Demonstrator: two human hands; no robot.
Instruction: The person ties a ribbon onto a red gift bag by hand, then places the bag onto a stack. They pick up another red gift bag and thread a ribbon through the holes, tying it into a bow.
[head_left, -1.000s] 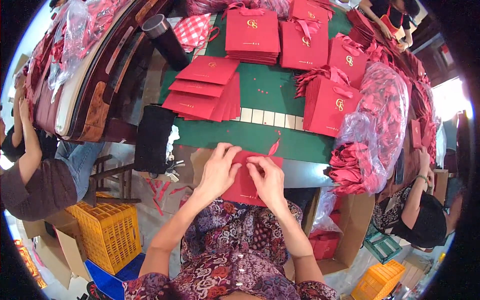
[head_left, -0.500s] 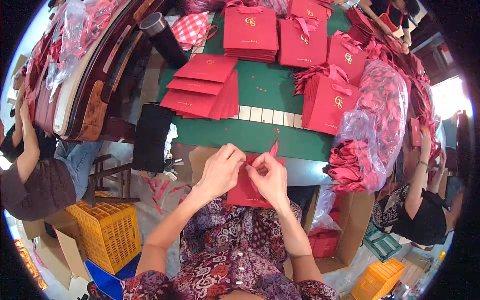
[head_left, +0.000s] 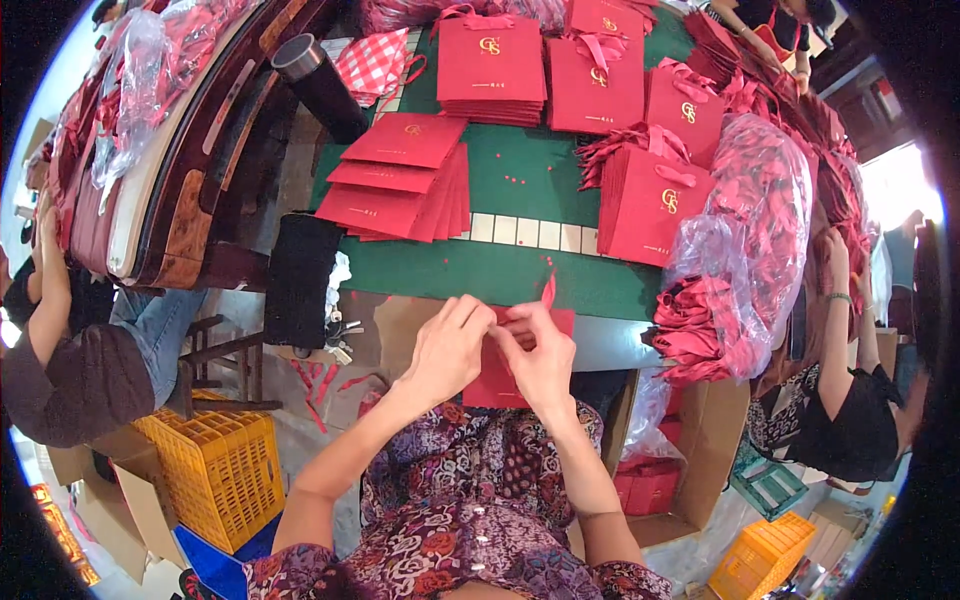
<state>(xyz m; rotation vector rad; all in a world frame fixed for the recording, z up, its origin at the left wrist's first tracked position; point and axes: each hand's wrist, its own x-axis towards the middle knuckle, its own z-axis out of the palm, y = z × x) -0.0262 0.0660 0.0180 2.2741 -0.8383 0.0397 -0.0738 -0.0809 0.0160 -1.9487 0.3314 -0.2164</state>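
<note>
A red paper gift bag (head_left: 490,388) is held upright in front of my lap, at the table's near edge. Both hands meet at its upper part. My left hand (head_left: 452,345) pinches with thumb and fingertips at the red ribbon. My right hand (head_left: 540,352) is also closed in a pinch there, its fingertips touching or almost touching the left ones. A loose end of the ribbon (head_left: 549,290) stands up beyond the right knuckles. The fingers hide the part of the ribbon between them.
A green table (head_left: 430,270) carries fanned red bags (head_left: 400,180), stacked bags with ribbon handles (head_left: 655,205), a dark tumbler (head_left: 320,85) and a plastic sack of red ribbons (head_left: 755,210). A cardboard box (head_left: 700,450) stands right, a yellow crate (head_left: 220,465) left. Other people work on both sides.
My hands stay pinched together at the ribbon with only slight finger movement. The bag has shifted a little to the right. The person at the right has raised an arm.
</note>
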